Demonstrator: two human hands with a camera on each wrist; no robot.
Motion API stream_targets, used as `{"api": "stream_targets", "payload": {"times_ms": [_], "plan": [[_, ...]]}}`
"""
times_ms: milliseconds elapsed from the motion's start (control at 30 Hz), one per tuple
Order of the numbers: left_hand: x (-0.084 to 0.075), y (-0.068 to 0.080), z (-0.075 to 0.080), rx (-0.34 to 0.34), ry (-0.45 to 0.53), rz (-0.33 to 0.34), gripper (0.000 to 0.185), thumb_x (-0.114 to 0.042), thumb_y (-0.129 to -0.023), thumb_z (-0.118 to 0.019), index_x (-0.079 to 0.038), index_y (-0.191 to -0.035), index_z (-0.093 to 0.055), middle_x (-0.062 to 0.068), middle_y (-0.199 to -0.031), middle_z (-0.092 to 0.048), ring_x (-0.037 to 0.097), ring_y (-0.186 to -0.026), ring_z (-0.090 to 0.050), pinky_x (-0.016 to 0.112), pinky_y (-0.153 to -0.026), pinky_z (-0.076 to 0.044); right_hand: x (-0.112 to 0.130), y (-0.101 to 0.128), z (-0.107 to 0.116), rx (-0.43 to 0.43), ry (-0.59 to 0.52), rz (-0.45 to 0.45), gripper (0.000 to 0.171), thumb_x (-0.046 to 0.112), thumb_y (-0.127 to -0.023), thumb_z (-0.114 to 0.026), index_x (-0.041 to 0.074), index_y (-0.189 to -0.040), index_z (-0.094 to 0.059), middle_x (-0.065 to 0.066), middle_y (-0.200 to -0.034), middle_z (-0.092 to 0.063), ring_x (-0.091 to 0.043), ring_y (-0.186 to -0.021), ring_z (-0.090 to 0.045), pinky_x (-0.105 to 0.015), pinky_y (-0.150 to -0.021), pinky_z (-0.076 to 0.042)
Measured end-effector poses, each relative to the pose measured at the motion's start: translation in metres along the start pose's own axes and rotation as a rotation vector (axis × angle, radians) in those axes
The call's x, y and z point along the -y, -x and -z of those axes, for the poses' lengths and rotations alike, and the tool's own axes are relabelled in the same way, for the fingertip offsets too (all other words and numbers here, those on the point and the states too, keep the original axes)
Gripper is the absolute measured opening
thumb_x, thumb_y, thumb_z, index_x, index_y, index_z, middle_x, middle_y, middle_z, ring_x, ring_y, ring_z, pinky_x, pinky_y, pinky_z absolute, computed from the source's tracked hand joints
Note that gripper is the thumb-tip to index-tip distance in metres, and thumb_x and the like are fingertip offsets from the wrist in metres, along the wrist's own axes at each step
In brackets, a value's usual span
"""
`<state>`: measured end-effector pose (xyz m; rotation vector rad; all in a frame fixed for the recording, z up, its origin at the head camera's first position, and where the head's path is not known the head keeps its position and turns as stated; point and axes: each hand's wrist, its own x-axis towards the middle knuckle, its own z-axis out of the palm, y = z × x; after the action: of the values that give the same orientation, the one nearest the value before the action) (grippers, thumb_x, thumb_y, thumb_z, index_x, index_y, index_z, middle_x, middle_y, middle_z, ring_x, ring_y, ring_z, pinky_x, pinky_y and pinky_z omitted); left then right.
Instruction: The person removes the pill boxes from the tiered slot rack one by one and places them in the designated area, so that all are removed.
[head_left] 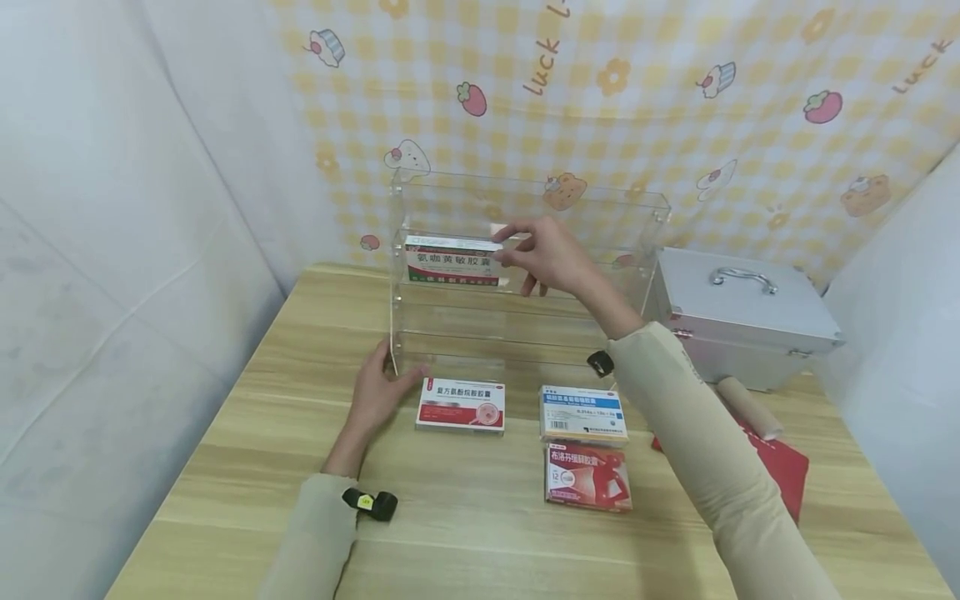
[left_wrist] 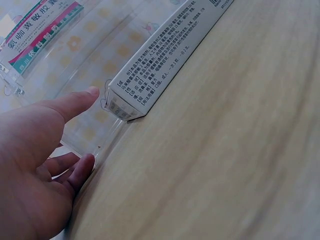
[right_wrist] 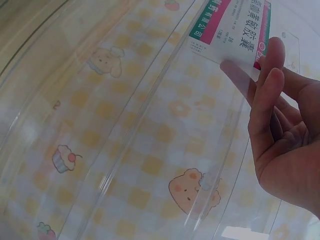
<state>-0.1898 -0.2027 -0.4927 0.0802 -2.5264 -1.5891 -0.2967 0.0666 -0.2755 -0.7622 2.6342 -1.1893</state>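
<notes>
The green-and-red medicine box (head_left: 453,261) stands on its long edge on the upper shelf of the clear acrylic shelf rack (head_left: 525,187), toward the rack's left end, printed face to the front. The right hand (head_left: 542,254) is at the box's right end with fingers nearly straight and spread; in the right wrist view the fingertips (right_wrist: 270,60) lie against the box's corner (right_wrist: 235,30) rather than curling round it, so it touches without a firm hold. The box looks like light, thin cardboard: stiff enough to slide or lift by its short ends, but likely to dent if squeezed on the broad faces, and probably apt to tip on the smooth shelf, so the ends or top edge seem the best places to take it. The left hand (head_left: 378,390) rests open on the wooden table (head_left: 225,467) at the rack's lower left corner, fingers extended against the acrylic edge (left_wrist: 107,135), holding nothing. Just in front of the rack lies a red-and-white medicine box (head_left: 461,405), beside the left hand; to its right lie a blue-and-white medicine box (head_left: 583,413) and, nearer the person, a pink medicine box (head_left: 588,476). Right of the rack stand a silver metal case (head_left: 742,312) and a red cloth (head_left: 783,467).
</notes>
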Motion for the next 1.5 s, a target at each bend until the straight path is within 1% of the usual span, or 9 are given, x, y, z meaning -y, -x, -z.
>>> {"api": "stream_targets", "payload": {"times_ms": [133,333,500,767,1000,1133,1267,1400,1500], "plan": [[-0.001,0.0,0.0,0.003,-0.001,0.003,0.08,-0.042,-0.083,-0.078,-0.015,-0.148,-0.041,0.011,-0.127,-0.051,0.026,-0.097,-0.047,0.037,-0.075,-0.041,0.0,0.0,0.001,-0.008,-0.028,-0.012,0.026,0.02,-0.095,-0.067,0.013,-0.12,-0.065,-0.007,-0.096,-0.073,-0.033,-0.053,-0.065,-0.04,-0.043,-0.051],[-0.002,0.0,-0.001,0.006,0.001,-0.002,0.079,-0.042,-0.083,-0.078,-0.015,-0.147,-0.041,0.011,-0.117,-0.053,0.025,-0.08,-0.045,0.038,-0.062,-0.041,0.001,0.0,0.002,-0.03,-0.063,-0.037,0.023,0.019,-0.094,-0.068,0.014,-0.117,-0.067,-0.008,-0.094,-0.073,-0.037,-0.058,-0.066,-0.046,-0.048,-0.053],[-0.001,-0.001,-0.002,0.008,-0.004,0.003,0.081,-0.043,-0.083,-0.077,-0.016,-0.149,-0.039,0.01,-0.117,-0.053,0.024,-0.078,-0.043,0.038,-0.061,-0.041,0.003,0.001,0.003,-0.06,-0.078,-0.057,0.024,0.02,-0.093,-0.069,0.016,-0.117,-0.068,-0.008,-0.095,-0.073,-0.036,-0.058,-0.067,-0.045,-0.047,-0.053],[0.0,-0.001,-0.003,0.008,0.0,-0.003,0.081,-0.043,-0.082,-0.078,-0.015,-0.148,-0.04,0.01,-0.111,-0.053,0.024,-0.076,-0.043,0.038,-0.061,-0.041,0.016,0.004,0.012,-0.165,-0.038,0.012,0.026,0.023,-0.093,-0.07,0.015,-0.117,-0.068,-0.008,-0.087,-0.074,-0.029,-0.051,-0.065,-0.038,-0.041,-0.051],[0.001,-0.001,-0.002,0.011,-0.006,0.0,0.083,-0.044,-0.083,-0.077,-0.015,-0.15,-0.038,0.011,-0.116,-0.052,0.026,-0.084,-0.046,0.039,-0.066,-0.042,0.037,0.012,0.024,-0.226,-0.039,0.032,0.024,0.026,-0.092,-0.071,0.019,-0.115,-0.069,-0.002,-0.085,-0.074,-0.026,-0.051,-0.066,-0.04,-0.043,-0.052],[0.001,-0.003,-0.001,0.009,0.003,-0.002,0.085,-0.043,-0.083,-0.077,-0.014,-0.151,-0.036,0.014,-0.127,-0.052,0.029,-0.102,-0.05,0.046,-0.082,-0.046,0.049,0.025,0.031,-0.239,-0.083,0.04,0.026,0.029,-0.091,-0.072,0.02,-0.115,-0.07,-0.002,-0.091,-0.074,-0.028,-0.054,-0.066,-0.038,-0.045,-0.053],[0.002,-0.005,-0.002,0.002,0.008,-0.032,0.086,-0.043,-0.084,-0.077,-0.014,-0.152,-0.034,0.015,-0.132,-0.05,0.029,-0.111,-0.048,0.05,-0.092,-0.043,0.051,0.048,0.03,-0.211,-0.13,0.053,0.026,0.027,-0.09,-0.073,0.019,-0.115,-0.071,-0.004,-0.092,-0.074,-0.03,-0.055,-0.066,-0.038,-0.045,-0.052],[0.003,-0.007,-0.002,0.0,0.014,-0.04,0.077,-0.041,-0.084,-0.078,-0.017,-0.147,-0.042,0.013,-0.117,-0.053,0.028,-0.098,-0.048,0.046,-0.08,-0.044,0.036,0.08,0.014,-0.101,-0.183,0.046,0.028,0.021,-0.09,-0.072,0.015,-0.118,-0.07,-0.009,-0.096,-0.074,-0.032,-0.054,-0.065,-0.04,-0.043,-0.052],[0.004,-0.007,-0.002,0.008,0.025,-0.02,0.072,-0.029,-0.084,-0.079,-0.016,-0.145,-0.044,0.011,-0.113,-0.055,0.026,-0.094,-0.05,0.043,-0.077,-0.046,0.015,0.105,-0.006,0.007,-0.216,0.009,0.029,0.018,-0.091,-0.071,0.013,-0.12,-0.068,-0.009,-0.095,-0.074,-0.032,-0.053,-0.064,-0.039,-0.042,-0.051]]}}
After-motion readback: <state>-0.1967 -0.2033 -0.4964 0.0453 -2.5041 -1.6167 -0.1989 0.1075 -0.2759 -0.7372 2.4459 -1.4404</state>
